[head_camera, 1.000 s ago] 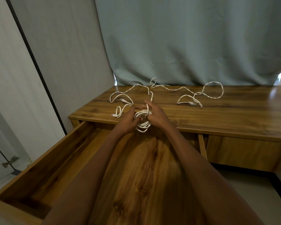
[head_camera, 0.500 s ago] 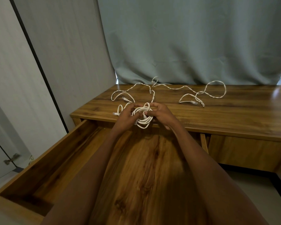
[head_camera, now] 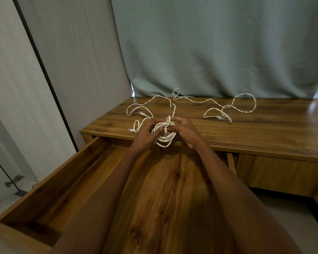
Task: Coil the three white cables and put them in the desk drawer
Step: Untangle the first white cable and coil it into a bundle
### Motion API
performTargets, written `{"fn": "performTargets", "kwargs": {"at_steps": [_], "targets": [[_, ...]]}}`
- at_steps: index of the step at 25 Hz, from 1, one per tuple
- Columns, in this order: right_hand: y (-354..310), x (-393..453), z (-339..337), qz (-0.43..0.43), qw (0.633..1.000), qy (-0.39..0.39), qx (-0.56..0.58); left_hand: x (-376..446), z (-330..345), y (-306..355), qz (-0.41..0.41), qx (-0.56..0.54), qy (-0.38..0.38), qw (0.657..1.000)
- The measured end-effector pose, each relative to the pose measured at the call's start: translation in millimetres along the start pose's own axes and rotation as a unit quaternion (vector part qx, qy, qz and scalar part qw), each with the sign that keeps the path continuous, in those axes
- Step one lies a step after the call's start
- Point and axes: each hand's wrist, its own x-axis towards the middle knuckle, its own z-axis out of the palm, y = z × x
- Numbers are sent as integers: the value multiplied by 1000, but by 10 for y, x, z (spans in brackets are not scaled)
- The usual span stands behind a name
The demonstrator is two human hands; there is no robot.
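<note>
A coiled white cable point(head_camera: 165, 138) hangs between my hands, just above the desk's front edge and the open drawer point(head_camera: 66, 173). My left hand point(head_camera: 145, 133) grips the coil's left side and my right hand point(head_camera: 186, 130) pinches its top right, with a plug end dangling inside the loops. Two loose white cables lie on the desk top point(head_camera: 264, 132): one point(head_camera: 141, 111) sprawls at the back left, right behind my hands, and the other point(head_camera: 233, 109) loops to the right. The drawer floor shows bare wood between my forearms.
A grey-green curtain point(head_camera: 218, 52) hangs right behind the desk. A pale wall panel point(head_camera: 72, 61) and a door with a handle point(head_camera: 13, 181) stand to the left. A second, shut drawer front point(head_camera: 275, 173) sits to the right of the open one.
Both hands have lifted the coil a little, up from over the drawer to the desk's front edge. My right fingers shifted to the coil's top. The loose cables have not moved.
</note>
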Motion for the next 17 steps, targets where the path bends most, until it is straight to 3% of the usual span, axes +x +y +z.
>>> {"fn": "performTargets", "kwargs": {"at_steps": [4,7,11,14,17], "targets": [[18,11,-15,-20,998,-42,-41,0,25,-19,-10,-6,3,1000],[33,-8,-7,-21,996,-82,-5,36,72,-40,-46,-18,20,999],[40,-11,-9,-16,994,-99,35,38,15,-140,-123,-113,15,986],[56,-39,68,-131,984,7,-122,14,-1,-97,-153,-147,39,977],[191,-12,124,-249,902,127,-329,70,39,-31,-180,-88,64,978]]}}
